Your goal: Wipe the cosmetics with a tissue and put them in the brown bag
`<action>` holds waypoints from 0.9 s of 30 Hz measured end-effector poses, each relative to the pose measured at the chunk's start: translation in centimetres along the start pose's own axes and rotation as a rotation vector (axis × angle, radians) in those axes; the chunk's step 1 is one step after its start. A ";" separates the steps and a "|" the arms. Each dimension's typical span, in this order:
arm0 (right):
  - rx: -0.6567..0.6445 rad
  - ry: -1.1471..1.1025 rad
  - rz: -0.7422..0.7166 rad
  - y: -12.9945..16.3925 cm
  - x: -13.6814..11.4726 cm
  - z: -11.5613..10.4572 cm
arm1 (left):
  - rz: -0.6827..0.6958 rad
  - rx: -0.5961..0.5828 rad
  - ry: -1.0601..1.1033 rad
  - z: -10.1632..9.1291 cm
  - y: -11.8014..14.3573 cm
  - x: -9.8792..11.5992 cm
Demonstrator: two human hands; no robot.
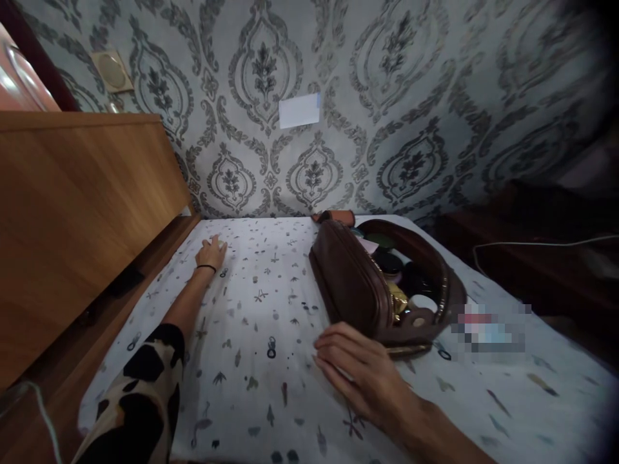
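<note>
Wood fills the far-left side: a tall brown headboard slants along the edge of the bed, with a thin pale cable looping at its near-left foot. Beside it lies the white bedsheet, printed with small dark motifs and spread flat from near to far.

On the sheet's far-left part rests the left hand, palm down, fingers loosely spread and flat on the fabric, holding nothing. A thin dark band circles its wrist, and a black-and-cream patterned sleeve covers the upper arm at the near edge.

Right of centre, near, the right hand lies palm down on the sheet, fingers extended and slightly parted, gripping nothing; its fingertips sit just beside the near end of a brown leather cosmetic bag. The bag lies unzipped, its flap folded to the left, and small jars and compacts crowd its open interior, too dim to name singly. A small brown item lies just beyond the bag against the wall.

Behind everything runs grey damask wallpaper with a white card stuck on it. Far right, a white cord crosses dark, shadowed furniture.
</note>
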State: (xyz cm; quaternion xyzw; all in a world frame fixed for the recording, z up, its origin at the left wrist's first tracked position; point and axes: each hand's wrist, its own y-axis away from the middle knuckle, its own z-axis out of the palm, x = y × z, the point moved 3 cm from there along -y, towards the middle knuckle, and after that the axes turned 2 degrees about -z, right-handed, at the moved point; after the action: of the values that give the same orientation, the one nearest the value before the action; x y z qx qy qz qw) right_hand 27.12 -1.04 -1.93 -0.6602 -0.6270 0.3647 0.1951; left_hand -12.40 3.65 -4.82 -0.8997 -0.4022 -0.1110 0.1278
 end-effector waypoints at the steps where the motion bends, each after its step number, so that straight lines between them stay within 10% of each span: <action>1: -0.037 -0.037 0.033 0.1 0.5 1.3 | 0.002 -0.008 -0.019 0.4 -0.1 0.0; 9: -0.140 -0.298 0.591 0.1 4.6 7.4 | 0.046 -0.041 -0.018 0.1 0.3 0.4; 14: 0.032 -0.559 0.828 0.9 6.0 9.0 | 0.203 -0.150 0.143 0.1 4.4 2.7; 20: 0.166 -0.654 0.796 2.0 6.3 9.6 | 0.554 -0.439 0.482 -0.6 15.4 8.0; 27: 0.124 -0.441 0.654 1.7 6.3 8.9 | 0.669 -0.338 0.545 0.8 20.6 9.3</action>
State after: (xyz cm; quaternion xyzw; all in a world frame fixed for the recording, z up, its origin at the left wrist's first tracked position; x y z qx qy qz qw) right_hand 21.48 3.01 -10.51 -0.7180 -0.3873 0.5776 -0.0310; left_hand 9.27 -2.92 -5.64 -0.9263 -0.0179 -0.3602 0.1090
